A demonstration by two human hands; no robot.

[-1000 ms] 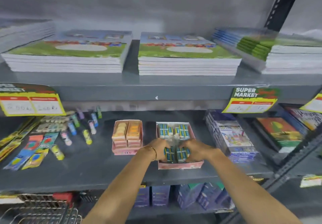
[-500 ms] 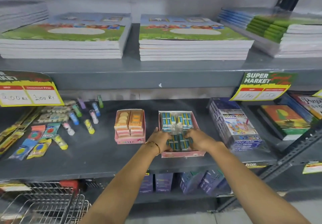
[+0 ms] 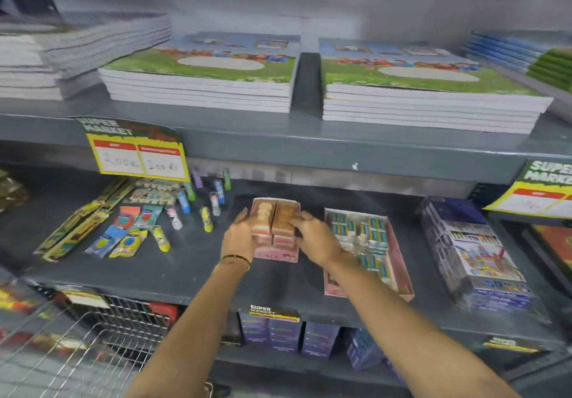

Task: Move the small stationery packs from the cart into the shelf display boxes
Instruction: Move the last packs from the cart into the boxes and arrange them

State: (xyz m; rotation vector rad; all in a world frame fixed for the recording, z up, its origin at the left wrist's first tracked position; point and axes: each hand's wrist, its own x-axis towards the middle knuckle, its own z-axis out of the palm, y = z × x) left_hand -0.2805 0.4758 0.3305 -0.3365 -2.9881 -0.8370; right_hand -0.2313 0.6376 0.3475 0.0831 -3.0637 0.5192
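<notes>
Two pink display boxes stand on the grey middle shelf (image 3: 192,277). The left box (image 3: 280,253) holds stacked orange and pink eraser packs (image 3: 283,215). My left hand (image 3: 238,238) presses against the left side of those packs, and my right hand (image 3: 315,236) touches their right side, fingers bent on the stack. The right box (image 3: 399,273) holds several small blue and green packs (image 3: 368,230) under loose clear wrap; my right forearm crosses its near left corner. The wire cart (image 3: 80,345) sits at lower left.
Glue sticks (image 3: 205,218) and flat stationery packets (image 3: 123,236) lie scattered at left on the shelf. A wrapped bundle of colour boxes (image 3: 476,252) stands at right. Book stacks (image 3: 213,72) fill the upper shelf. Yellow price tags (image 3: 136,156) hang from its edge.
Both hands left the box of blue and green packs and moved left onto the eraser box. The view swung left, too.
</notes>
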